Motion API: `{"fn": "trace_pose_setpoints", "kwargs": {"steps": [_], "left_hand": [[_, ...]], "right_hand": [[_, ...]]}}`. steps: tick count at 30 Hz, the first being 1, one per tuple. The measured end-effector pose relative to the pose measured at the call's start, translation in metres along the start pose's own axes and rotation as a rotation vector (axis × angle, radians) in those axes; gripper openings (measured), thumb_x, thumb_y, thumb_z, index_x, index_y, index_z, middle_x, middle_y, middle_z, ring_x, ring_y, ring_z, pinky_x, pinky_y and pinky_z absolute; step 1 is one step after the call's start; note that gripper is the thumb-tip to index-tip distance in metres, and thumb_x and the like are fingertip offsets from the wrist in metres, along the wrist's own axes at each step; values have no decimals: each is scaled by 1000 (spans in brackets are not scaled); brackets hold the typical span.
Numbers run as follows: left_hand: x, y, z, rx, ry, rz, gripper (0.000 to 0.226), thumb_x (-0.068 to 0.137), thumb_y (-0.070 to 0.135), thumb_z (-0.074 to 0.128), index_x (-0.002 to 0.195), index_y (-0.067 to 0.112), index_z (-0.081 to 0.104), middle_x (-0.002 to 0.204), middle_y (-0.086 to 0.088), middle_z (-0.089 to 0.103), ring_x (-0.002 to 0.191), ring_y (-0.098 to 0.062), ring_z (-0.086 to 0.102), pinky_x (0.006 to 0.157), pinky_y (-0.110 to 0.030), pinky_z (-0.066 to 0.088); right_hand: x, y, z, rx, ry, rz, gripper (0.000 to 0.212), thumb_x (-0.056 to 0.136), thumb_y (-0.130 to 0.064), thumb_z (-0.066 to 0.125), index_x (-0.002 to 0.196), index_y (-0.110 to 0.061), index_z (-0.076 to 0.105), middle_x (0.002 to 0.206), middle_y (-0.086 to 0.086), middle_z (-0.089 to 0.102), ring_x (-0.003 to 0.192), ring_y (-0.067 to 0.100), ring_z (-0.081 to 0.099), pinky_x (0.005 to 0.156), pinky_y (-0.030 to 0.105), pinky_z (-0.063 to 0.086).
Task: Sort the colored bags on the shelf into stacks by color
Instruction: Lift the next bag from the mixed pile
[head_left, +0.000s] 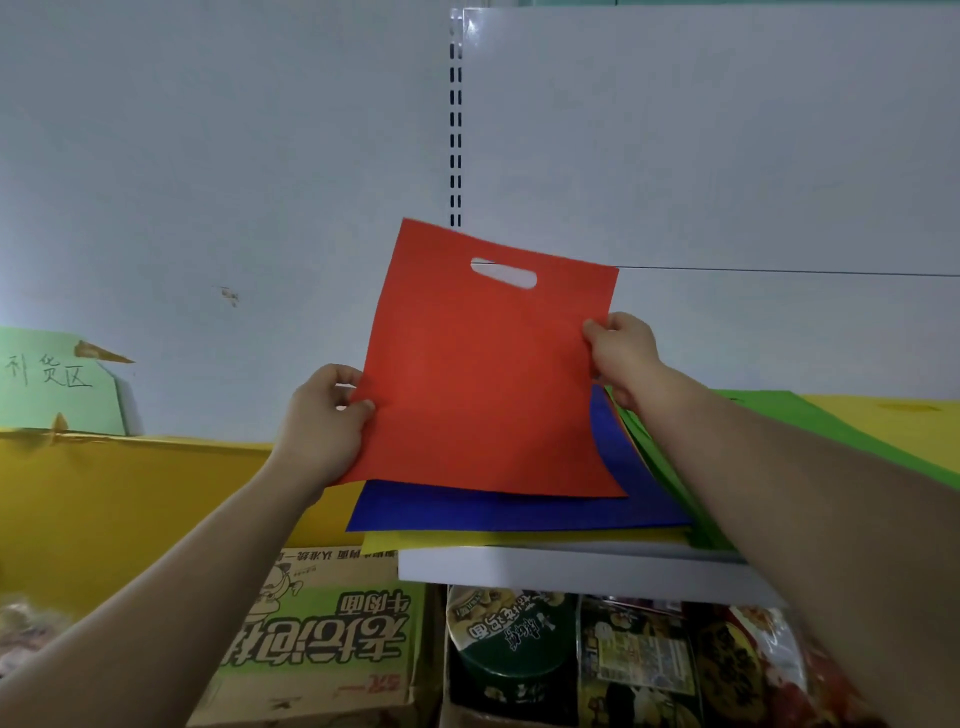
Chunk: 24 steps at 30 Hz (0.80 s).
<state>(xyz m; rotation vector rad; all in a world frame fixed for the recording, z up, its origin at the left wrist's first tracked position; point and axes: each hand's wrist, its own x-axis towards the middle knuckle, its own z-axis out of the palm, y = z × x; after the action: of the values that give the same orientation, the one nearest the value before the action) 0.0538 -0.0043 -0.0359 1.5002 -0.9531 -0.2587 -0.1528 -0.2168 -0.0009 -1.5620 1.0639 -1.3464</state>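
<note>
From the head camera, your left hand (324, 421) pinches the left edge of the red bag (483, 374) and your right hand (621, 353) pinches its right edge, holding it up tilted above the shelf (571, 569). Under it a blue bag (498, 512) lies on a yellow bag (467, 539); green bags (779, 421) lie just right.
</note>
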Motion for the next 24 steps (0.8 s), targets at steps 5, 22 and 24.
{"fn": "trace_pose_setpoints", "kwargs": {"steps": [5, 22, 24], "left_hand": [[-1, 9, -7, -92, 25, 52, 24, 92, 5, 52, 86, 29, 54, 90, 1, 62, 71, -19, 62, 57, -30, 49], [-30, 54, 38, -285, -209, 161, 24, 90, 5, 56, 88, 29, 53, 79, 6, 63, 65, -13, 59, 64, -28, 48], [-45, 65, 52, -296, -251, 168, 24, 91, 5, 55, 88, 29, 52, 79, 6, 63, 65, -13, 59, 66, -29, 48]], "right_hand": [[-22, -16, -7, 182, -114, 35, 10, 91, -7, 57, 97, -14, 56, 92, 7, 66, 74, 17, 64, 55, 27, 51], [-87, -63, -117, 121, 351, -150, 12, 89, -8, 59, 87, -20, 58, 85, 2, 67, 67, 12, 63, 61, 26, 53], [-96, -64, -141, 108, 387, -149, 11, 89, -10, 59, 84, -21, 58, 83, 2, 66, 66, 13, 62, 60, 26, 52]]}}
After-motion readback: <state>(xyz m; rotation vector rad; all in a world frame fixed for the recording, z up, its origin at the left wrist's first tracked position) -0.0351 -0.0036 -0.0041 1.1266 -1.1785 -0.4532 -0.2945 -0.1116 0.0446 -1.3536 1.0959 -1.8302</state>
